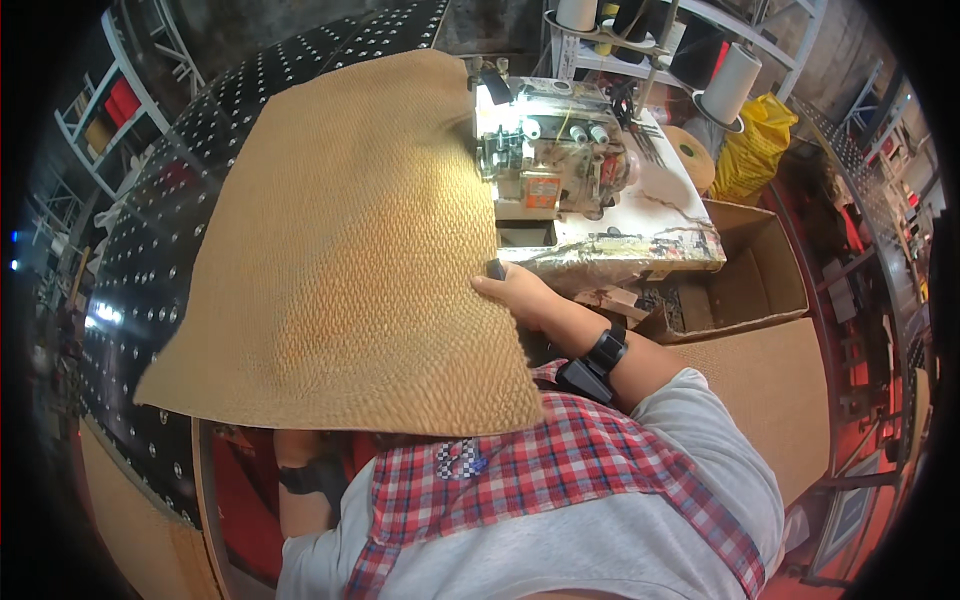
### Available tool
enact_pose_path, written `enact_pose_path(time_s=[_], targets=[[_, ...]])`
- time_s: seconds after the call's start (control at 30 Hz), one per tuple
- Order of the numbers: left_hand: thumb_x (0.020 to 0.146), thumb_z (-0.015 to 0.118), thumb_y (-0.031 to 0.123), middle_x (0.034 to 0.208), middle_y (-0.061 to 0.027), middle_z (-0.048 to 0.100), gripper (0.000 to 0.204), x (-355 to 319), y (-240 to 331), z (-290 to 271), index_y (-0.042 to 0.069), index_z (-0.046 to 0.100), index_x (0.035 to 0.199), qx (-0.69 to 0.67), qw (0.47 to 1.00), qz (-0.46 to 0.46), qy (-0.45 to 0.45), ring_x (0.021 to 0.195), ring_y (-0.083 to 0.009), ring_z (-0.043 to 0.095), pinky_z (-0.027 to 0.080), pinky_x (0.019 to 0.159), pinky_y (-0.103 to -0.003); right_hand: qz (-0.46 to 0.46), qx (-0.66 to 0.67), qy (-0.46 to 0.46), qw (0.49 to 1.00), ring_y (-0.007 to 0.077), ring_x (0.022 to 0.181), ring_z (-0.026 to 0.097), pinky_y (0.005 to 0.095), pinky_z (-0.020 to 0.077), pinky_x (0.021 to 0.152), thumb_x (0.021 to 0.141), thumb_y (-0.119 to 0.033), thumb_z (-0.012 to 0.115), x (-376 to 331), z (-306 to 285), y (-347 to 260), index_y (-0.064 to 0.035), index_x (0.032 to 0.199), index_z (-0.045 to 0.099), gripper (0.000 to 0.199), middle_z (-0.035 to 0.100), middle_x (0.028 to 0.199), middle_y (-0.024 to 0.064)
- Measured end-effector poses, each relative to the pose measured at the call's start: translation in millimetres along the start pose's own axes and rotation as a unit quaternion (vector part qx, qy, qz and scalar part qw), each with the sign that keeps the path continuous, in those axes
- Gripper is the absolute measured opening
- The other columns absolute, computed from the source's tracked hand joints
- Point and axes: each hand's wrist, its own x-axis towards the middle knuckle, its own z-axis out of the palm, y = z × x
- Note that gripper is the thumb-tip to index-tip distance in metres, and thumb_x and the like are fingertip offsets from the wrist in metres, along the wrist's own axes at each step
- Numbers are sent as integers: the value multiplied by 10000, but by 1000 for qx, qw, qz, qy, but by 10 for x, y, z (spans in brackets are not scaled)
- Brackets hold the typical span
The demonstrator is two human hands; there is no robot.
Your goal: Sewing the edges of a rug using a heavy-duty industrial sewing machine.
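A large tan woven mat (330, 250) spreads before me, its right edge lying along the sewing machine (560, 150), whose lamp lights that edge. At the mat's lower right edge, just in front of the machine, my right hand (512, 292) pinches the rim, thumb on top and the other fingers hidden beneath. Something small and black shows at its fingertips. My left forearm (305, 490), with a black band round it, runs in under the near edge; the left hand itself is hidden by the mat. The near edge hangs over my lap, its corner curling slightly.
A black table (150, 250) dotted with metal balls extends under and left of the mat. Right of the machine are an open cardboard box (760, 270), a yellow bag (755, 145) and a tape roll (690, 158). Thread cones (730, 85) stand behind.
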Motion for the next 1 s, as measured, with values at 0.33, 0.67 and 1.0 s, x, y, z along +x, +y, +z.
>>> enact_pose_path(time_s=[0.33, 0.67, 1.0], targets=[[701, 588, 27, 1086, -140, 539, 403, -119, 90, -275, -30, 510, 1092, -570, 802, -175, 28, 1018, -259, 503, 398, 864, -345, -11, -82, 46, 995, 117, 606, 522, 260, 424, 579, 829, -265, 536, -2, 39, 66, -1, 1022, 514, 328, 574, 755, 52], [752, 628, 170, 1136, -101, 519, 446, 446, 840, -199, 41, 483, 1153, -354, 932, -69, -35, 1066, -238, 475, 350, 918, -345, 12, -123, 80, 989, 141, 548, 498, 302, 407, 478, 843, -298, 498, 54, 48, 22, -31, 994, 518, 307, 544, 713, 76], [784, 544, 404, 1208, -108, 476, 515, 1116, 583, -135, 84, 475, 1181, 135, 986, 15, 94, 1121, -294, 421, 315, 946, -389, 7, -67, 88, 994, 116, 481, 450, 276, 371, 428, 854, -305, 492, 13, -16, -99, -14, 943, 514, 305, 521, 648, 46]])
